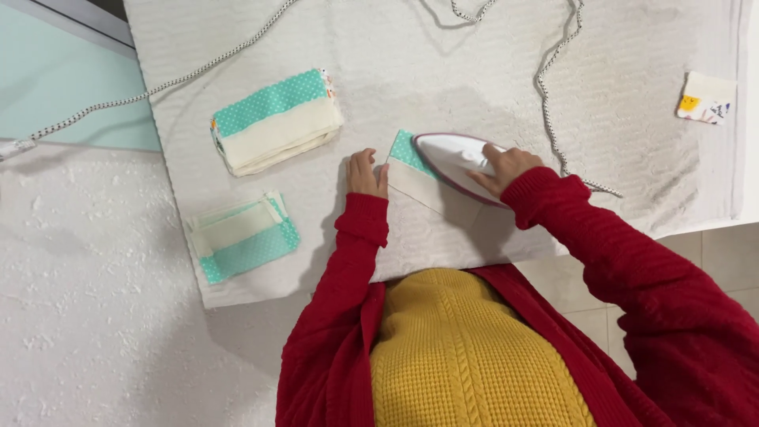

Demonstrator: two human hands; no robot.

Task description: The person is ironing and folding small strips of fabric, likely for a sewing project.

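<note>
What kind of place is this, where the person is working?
Probably a home sewing or ironing corner. The right hand holds an iron on a teal-and-cream fabric piece, which the left hand steadies. A white towel serves as padding, and two stacks of similar pieces lie nearby.

A single head-worn camera looks almost straight down from above the person's chest, close in. The towel-covered ironing surface [443, 71] fills the upper frame, the red sleeves [632, 261] and yellow sweater [466, 356] the lower. No second view overlaps it.
</note>
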